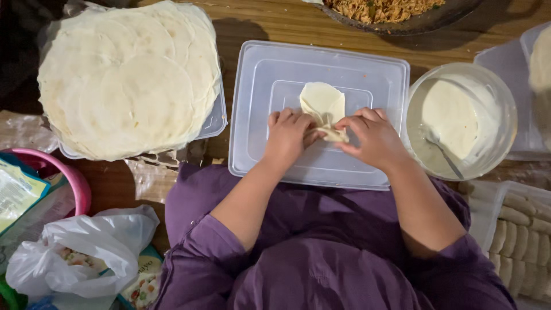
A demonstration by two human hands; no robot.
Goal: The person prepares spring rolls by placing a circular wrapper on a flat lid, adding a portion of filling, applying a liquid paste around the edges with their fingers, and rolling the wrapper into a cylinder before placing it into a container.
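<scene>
A thin pale wrapper [323, 103] lies partly folded on an upturned clear plastic lid [264, 69] on the wooden floor. My left hand [288, 136] pinches its near left edge. My right hand [370, 136] pinches the near right edge, and the fingertips of both almost meet over the fold. Whatever is inside the fold is hidden.
A tall stack of round wrappers [129, 77] sits on a tray at the left. A clear bowl of white paste [459, 117] with a spoon [445, 152] stands at the right. Rolled pieces [519, 229] fill a tray at lower right. A dark pan of filling [390, 11] is at the top. Plastic bags [86, 252] lie at lower left.
</scene>
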